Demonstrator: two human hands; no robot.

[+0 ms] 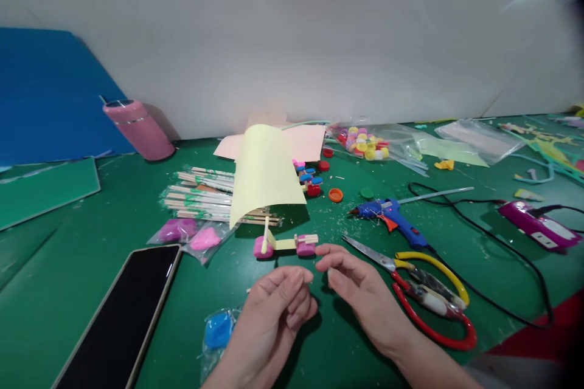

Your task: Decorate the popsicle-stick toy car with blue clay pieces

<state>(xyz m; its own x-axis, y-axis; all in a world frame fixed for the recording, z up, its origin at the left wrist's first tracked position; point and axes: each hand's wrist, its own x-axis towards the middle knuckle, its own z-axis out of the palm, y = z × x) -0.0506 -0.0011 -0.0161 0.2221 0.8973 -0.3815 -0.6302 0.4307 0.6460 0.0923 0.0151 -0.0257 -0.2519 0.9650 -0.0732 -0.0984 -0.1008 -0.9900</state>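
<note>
My left hand (285, 301) is closed, its thumb pressed on the curled fingers; anything inside is hidden. To its right, my right hand (358, 289) is half curled, with a gap between thumb and forefinger and nothing visible in it. Just beyond both hands stands a small model (285, 245), made of a pale yellow strip with pink clay blocks at its ends and short sticks on top. The right fingertips are close to its right block; I cannot tell whether they touch. A packet of blue clay (219, 329) lies beside my left wrist.
Scissors (429, 298) and a blue hot glue gun (392, 216) with its cord lie at right. At left are a phone (121, 316), bagged pink clay (205, 238) and wrapped chopsticks (201, 200) under a curled yellow sheet (269, 170). Behind are bottle caps (362, 143) and a pink flask (139, 130).
</note>
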